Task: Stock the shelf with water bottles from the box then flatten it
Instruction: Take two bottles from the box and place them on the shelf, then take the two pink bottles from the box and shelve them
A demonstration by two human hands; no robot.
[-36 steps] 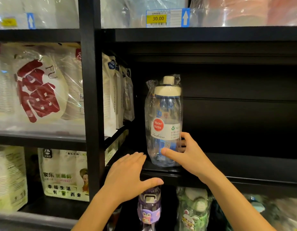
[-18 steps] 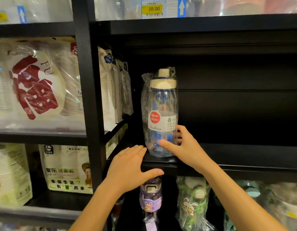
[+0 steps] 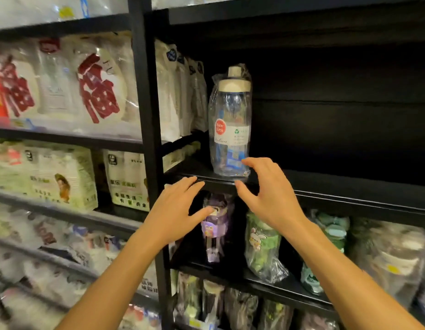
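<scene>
Head view: up and left of the left hand [image 3: 175,210], two white packs with red characters [image 3: 97,89] sit on a neighbouring shelf. The left hand is flat, fingers straight, holding nothing, its tips at the black shelf's front edge [image 3: 325,194]. One water bottle [image 3: 230,129], wrapped in clear plastic, stands upright just above both hands. The right hand [image 3: 266,194] is loosely curved and empty, its fingertips beside the bottle's base. Below the hands stand one purple bottle [image 3: 215,227] and one green bottle [image 3: 261,246].

Clear water bottle [image 3: 230,129], cream lid, red-dot label.
</scene>
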